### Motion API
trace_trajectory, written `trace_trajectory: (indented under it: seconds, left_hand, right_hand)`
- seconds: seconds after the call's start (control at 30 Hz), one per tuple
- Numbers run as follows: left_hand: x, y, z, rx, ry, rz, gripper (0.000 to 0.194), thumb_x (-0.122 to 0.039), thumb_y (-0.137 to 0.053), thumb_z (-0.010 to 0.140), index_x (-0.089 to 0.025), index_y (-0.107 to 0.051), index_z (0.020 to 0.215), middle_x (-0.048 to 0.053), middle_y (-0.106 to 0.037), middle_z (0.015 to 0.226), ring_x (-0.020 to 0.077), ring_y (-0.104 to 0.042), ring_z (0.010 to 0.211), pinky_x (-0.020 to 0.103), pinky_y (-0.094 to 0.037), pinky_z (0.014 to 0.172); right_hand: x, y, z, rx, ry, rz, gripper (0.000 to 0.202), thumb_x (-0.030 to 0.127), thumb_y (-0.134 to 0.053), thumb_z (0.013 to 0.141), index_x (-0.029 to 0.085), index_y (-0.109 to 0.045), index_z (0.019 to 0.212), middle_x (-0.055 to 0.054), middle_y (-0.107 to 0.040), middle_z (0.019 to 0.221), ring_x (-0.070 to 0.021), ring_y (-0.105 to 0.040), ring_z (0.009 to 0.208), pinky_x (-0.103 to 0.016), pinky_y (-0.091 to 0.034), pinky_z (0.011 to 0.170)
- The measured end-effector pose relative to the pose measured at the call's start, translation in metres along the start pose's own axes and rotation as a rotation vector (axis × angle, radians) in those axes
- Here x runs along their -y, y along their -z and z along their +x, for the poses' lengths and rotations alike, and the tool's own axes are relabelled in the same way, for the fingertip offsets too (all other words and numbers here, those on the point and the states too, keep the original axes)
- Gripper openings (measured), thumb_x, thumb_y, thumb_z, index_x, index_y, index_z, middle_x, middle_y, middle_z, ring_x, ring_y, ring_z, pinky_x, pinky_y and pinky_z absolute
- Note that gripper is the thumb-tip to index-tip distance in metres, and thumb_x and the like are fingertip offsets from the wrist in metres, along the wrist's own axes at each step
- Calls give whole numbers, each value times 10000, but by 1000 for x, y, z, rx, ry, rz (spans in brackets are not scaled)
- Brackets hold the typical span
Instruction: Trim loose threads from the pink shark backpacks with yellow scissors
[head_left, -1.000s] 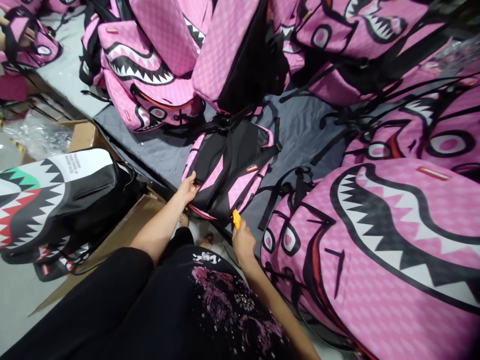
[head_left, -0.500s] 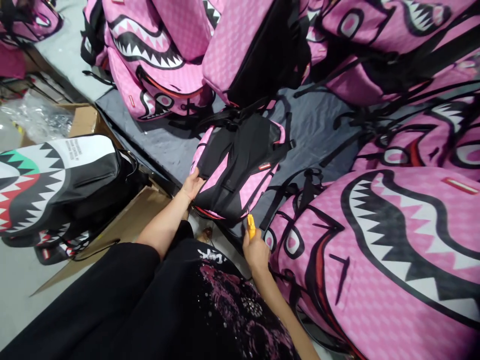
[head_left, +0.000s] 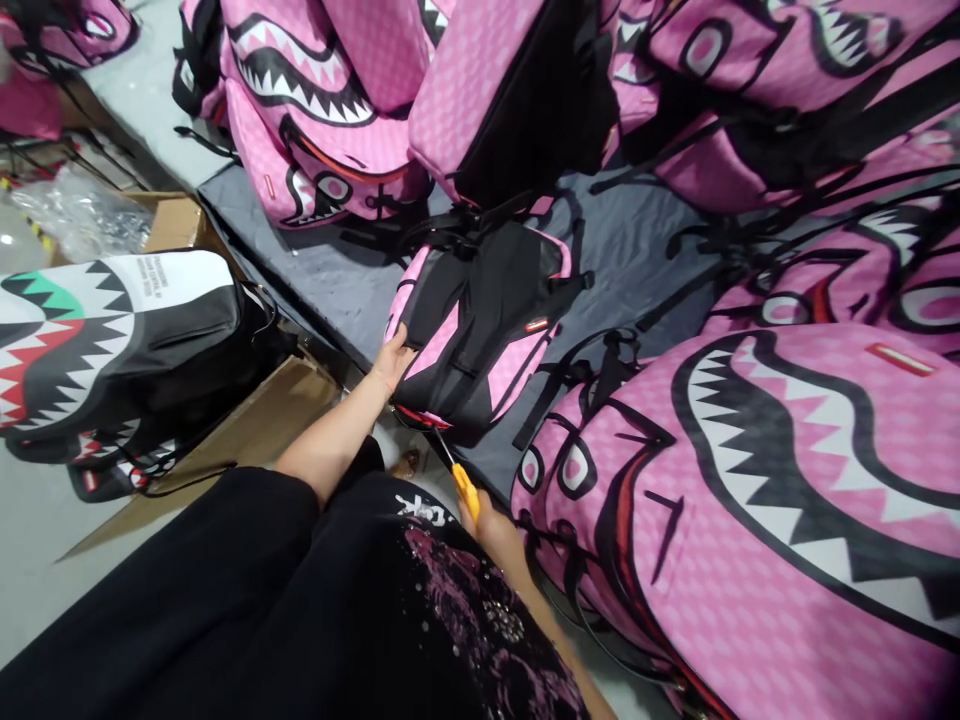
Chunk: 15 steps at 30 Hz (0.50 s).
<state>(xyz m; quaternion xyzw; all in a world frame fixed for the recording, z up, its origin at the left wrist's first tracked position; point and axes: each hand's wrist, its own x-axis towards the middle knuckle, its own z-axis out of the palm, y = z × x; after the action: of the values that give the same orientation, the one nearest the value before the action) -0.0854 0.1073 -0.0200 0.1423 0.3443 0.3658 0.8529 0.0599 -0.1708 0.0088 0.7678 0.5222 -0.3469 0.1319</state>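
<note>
A small pink and black backpack (head_left: 465, 340) lies on the dark cloth with its straps facing up. My left hand (head_left: 391, 365) grips its left side near the lower corner, the fingers partly hidden by the fabric. In my right hand (head_left: 486, 522), closed below the bag, is a yellow-handled tool (head_left: 466, 492) with a thin metal shaft. The shaft points up and left, its tip at the red-edged bottom of the backpack. Whether the tip touches the fabric, I cannot tell.
Large pink shark-mouth backpacks stand at the back (head_left: 300, 100) and close on the right (head_left: 795, 480). At left are a black and white shark backpack (head_left: 172, 330), a cardboard flap (head_left: 240, 410) and clear plastic bags (head_left: 82, 215). Loose straps trail over the grey cloth (head_left: 637, 240).
My right hand has moved left and down, taking the yellow-handled tool from the backpack's right lower corner to its bottom edge. My left hand keeps its grip.
</note>
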Motion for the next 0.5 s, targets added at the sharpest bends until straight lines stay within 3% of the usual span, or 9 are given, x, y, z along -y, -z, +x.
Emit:
trace_trajectory:
  seconds: [0.07, 0.13, 0.23, 0.27, 0.33, 0.37, 0.43, 0.5]
  left_hand:
    - [0, -5, -7, -52, -22, 118, 720, -620, -447, 883, -96, -493, 1375, 180, -656, 1243, 330, -572, 1232, 505, -386, 1106]
    - [2, -11, -24, -151, -110, 391, 725, -590, -474, 882, -97, -447, 1413, 196, -605, 1318, 348, -486, 1323, 516, -350, 1127]
    - [16, -15, -64, -291, -459, 1071, 724, -450, -551, 867, -157, -335, 1492, 174, -388, 1530, 339, -252, 1468, 553, -221, 1180]
    - [25, -14, -75, -238, -581, 1340, 765, -381, -592, 834, -176, -302, 1511, 164, -272, 1590, 339, -164, 1494, 573, -167, 1189]
    - [44, -11, -84, 88, -681, 1861, 851, -246, -649, 746, -220, -294, 1519, 154, -119, 1629, 348, -73, 1507, 611, -103, 1185]
    - [53, -10, -82, 196, -681, 2064, 897, -206, -663, 709, -216, -287, 1523, 165, -79, 1630, 358, -48, 1506, 626, -97, 1179]
    - [67, -12, -68, 314, -667, 2329, 938, -176, -672, 670, -193, -288, 1526, 176, -80, 1624, 356, -37, 1506, 626, -107, 1182]
    - [77, -16, -49, 361, -667, 2450, 958, -183, -694, 642, -181, -310, 1520, 161, -155, 1616, 330, -70, 1509, 594, -110, 1201]
  right_hand:
    - [12, 9, 10, 7, 12, -56, 293, 333, -395, 1000, 138, -544, 1160, -113, -727, 858, -235, -714, 790, -269, -461, 637]
    - [19, 16, 15, -23, 8, -83, 294, 320, -356, 1016, 123, -520, 1161, -128, -725, 896, -236, -715, 824, -272, -452, 650]
    - [22, 18, 17, -34, 52, -36, 287, 290, -350, 1017, 117, -520, 1170, -130, -728, 893, -232, -720, 823, -273, -447, 637]
    - [22, 16, 19, -27, 78, -17, 289, 275, -348, 1017, 112, -528, 1173, -132, -731, 899, -231, -722, 834, -273, -451, 640]
    - [22, 12, 25, -24, 108, 11, 309, 258, -340, 1015, 104, -543, 1190, -140, -737, 923, -234, -726, 863, -277, -465, 655]
    - [21, 9, 29, -33, 103, 15, 328, 258, -334, 1014, 97, -548, 1204, -146, -739, 931, -241, -726, 874, -284, -475, 663]
    - [20, 5, 36, -71, 80, 18, 369, 259, -322, 1009, 85, -550, 1241, -157, -740, 946, -254, -728, 889, -299, -497, 680]
    - [18, -2, 40, -96, 77, 42, 396, 261, -312, 999, 87, -562, 1252, -163, -743, 957, -258, -730, 897, -310, -518, 695]
